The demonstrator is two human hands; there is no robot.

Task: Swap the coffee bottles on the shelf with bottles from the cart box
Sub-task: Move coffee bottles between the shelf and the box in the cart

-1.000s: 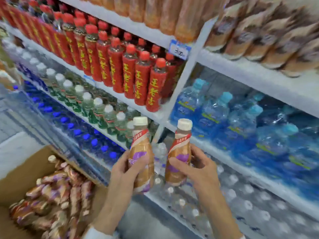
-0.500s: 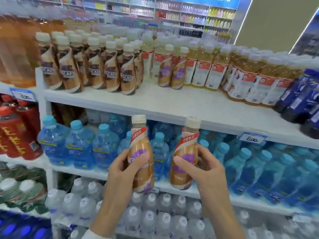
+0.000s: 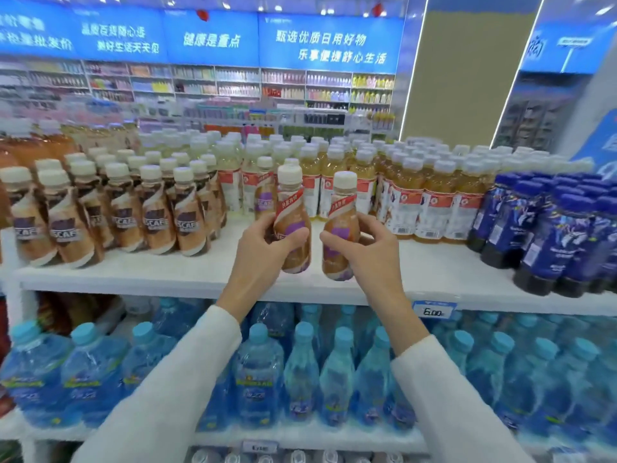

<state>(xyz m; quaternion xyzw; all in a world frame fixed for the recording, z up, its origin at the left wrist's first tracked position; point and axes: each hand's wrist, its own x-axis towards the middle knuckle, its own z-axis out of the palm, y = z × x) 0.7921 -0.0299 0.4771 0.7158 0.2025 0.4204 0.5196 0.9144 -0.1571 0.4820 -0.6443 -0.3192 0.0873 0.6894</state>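
I hold two coffee bottles with cream caps, red bands and purple patches upright over the front of the white top shelf (image 3: 200, 275). My left hand (image 3: 263, 252) grips the left coffee bottle (image 3: 293, 225). My right hand (image 3: 364, 248) grips the right coffee bottle (image 3: 340, 228). Both bottle bases sit at or just above the shelf surface; contact cannot be told. One more bottle with a purple label (image 3: 263, 198) stands behind them. The cart box is out of view.
Several brown coffee bottles (image 3: 127, 215) fill the shelf's left side. Yellow tea bottles (image 3: 430, 198) stand behind and to the right, dark blue bottles (image 3: 561, 235) at far right. Blue water bottles (image 3: 300, 372) fill the shelf below. A price tag (image 3: 432, 310) hangs on the shelf edge.
Both hands have lifted the two bottles from in front of the lower water shelves up to the top shelf. The view has tilted upward; the cart box has dropped out of sight.
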